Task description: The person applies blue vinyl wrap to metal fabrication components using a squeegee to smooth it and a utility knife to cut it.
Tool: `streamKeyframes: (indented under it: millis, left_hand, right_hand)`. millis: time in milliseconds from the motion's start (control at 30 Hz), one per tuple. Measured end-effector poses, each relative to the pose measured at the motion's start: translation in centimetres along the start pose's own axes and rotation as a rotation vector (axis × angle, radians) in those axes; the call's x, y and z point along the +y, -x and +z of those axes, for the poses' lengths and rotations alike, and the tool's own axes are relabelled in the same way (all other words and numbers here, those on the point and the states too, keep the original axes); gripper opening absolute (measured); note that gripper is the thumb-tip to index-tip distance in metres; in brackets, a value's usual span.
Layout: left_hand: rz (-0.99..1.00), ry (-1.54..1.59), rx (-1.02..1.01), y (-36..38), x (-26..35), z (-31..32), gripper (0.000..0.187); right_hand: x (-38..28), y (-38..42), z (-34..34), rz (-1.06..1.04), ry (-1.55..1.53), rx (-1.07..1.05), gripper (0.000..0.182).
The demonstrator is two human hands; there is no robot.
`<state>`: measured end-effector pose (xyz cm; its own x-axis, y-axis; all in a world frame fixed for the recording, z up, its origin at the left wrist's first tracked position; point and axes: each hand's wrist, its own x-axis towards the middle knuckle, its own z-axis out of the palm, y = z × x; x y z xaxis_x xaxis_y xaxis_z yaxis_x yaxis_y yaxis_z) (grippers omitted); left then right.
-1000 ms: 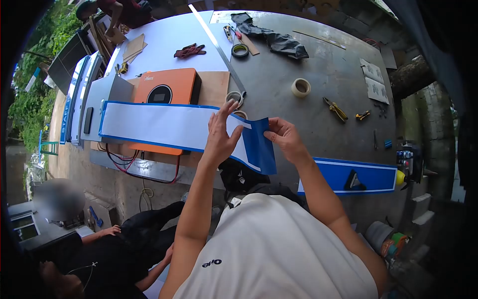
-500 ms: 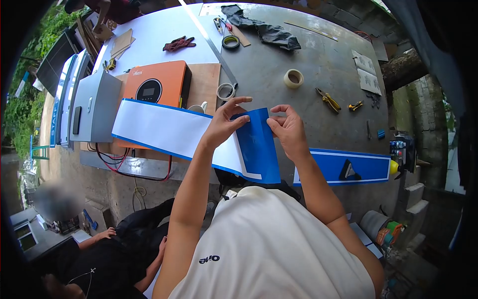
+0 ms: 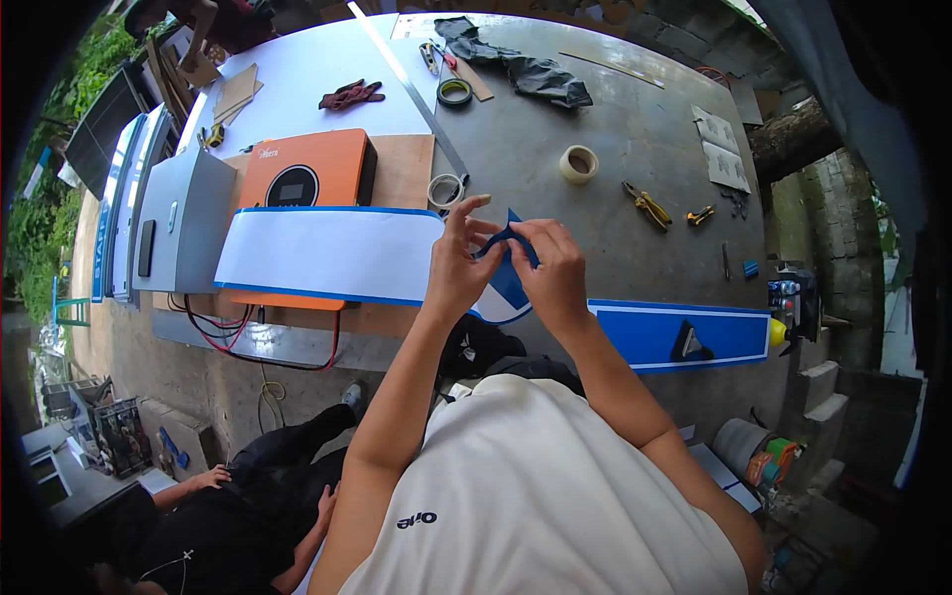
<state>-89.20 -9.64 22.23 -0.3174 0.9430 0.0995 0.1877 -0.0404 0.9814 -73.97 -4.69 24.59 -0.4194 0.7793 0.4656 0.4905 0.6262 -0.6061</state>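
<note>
A long white sheet with blue edges (image 3: 327, 256) stretches from in front of the orange box (image 3: 332, 159) to my hands. It looks like a sticker sheet, with its blue end curled up between my fingers. My left hand (image 3: 458, 258) pinches this curled end between thumb and fingers, with the index finger raised. Close beside it, my right hand (image 3: 550, 263) has thumb and fingertips closed on the upper corner of the same end. To the right of my forearm lies a blue panel with a white border (image 3: 640, 342), a black scraper (image 3: 691, 343) resting on it.
On the metal table (image 3: 595, 243) are masking tape (image 3: 578, 165), a clear tape roll (image 3: 445, 190), black tape (image 3: 454, 92), pliers (image 3: 648, 205) and a long metal ruler (image 3: 402, 79). A grey box (image 3: 183, 218) stands left. A seated person in black (image 3: 248, 511) is at lower left.
The sheet's blue end, held up flat before, is now curled and folded between my fingers. My right hand has moved in toward my left. The sheet's long part hangs more level.
</note>
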Motion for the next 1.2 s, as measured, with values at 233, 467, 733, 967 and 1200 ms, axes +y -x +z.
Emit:
streamKeyframes:
  millis: [233, 467, 733, 967, 1200]
  left_hand:
    - [0.07, -0.117, 0.068, 0.5, 1.2, 0.4, 0.058]
    - [0.186, -0.192, 0.072, 0.4, 0.4, 0.4, 0.056]
    - [0.203, -0.214, 0.053, 0.6, 0.8, 0.3, 0.049]
    - [0.192, -0.23, 0.055, 0.9, 1.0, 0.1, 0.05]
    - [0.223, -0.275, 0.043, 1.3, 1.2, 0.0, 0.05]
  right_hand:
    - [0.1, -0.4, 0.1, 0.042, -0.072, -0.001, 0.015]
    - [0.2, -0.7, -0.4, 0.161, -0.195, -0.021, 0.007]
    - [-0.2, -0.9, -1.4, 0.375, -0.341, -0.129, 0.009]
    - [-0.3, -1.0, -1.8, 0.379, -0.377, -0.171, 0.01]
    - [-0.2, -1.0, -2.0, 0.493, -0.425, -0.226, 0.014]
